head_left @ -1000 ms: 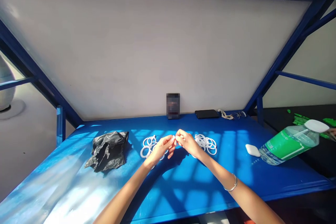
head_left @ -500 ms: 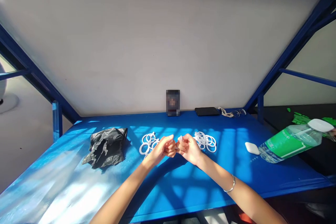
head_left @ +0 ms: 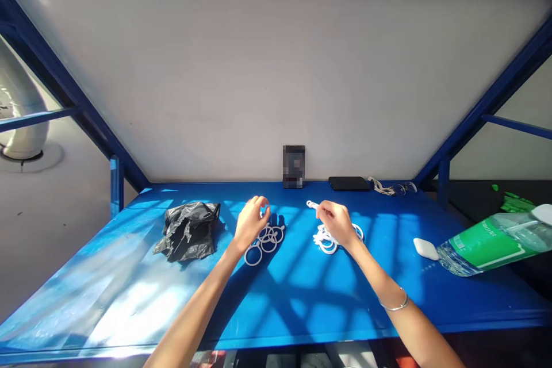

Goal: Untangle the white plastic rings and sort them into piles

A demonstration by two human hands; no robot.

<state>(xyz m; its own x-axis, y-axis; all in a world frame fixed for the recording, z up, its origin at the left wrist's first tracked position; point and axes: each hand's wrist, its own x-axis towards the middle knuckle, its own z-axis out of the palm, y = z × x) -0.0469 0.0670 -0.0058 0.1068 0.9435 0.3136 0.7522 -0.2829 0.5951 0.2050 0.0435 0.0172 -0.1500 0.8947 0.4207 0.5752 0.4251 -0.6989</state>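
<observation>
Right of the bag (head_left: 188, 232), the left hand (head_left: 250, 223) curls at 1 ring pile (head_left: 270, 237), its hold unclear, while farther right, at pile 2 (head_left: 321, 237), the right hand (head_left: 338, 221) pinches a white piece (head_left: 311, 204), long axis pointing bagward.

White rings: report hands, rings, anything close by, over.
Right hand pinching white piece; left hand beside left ring cluster; other cluster near right hand; black bag further left.

From above the table's (head_left: 302, 310) near side, the head camera is looking forward and down at the left hand (head_left: 251, 222) and right hand (head_left: 338, 222), fairly close, facing the wall (head_left: 276, 69) beyond.
</observation>
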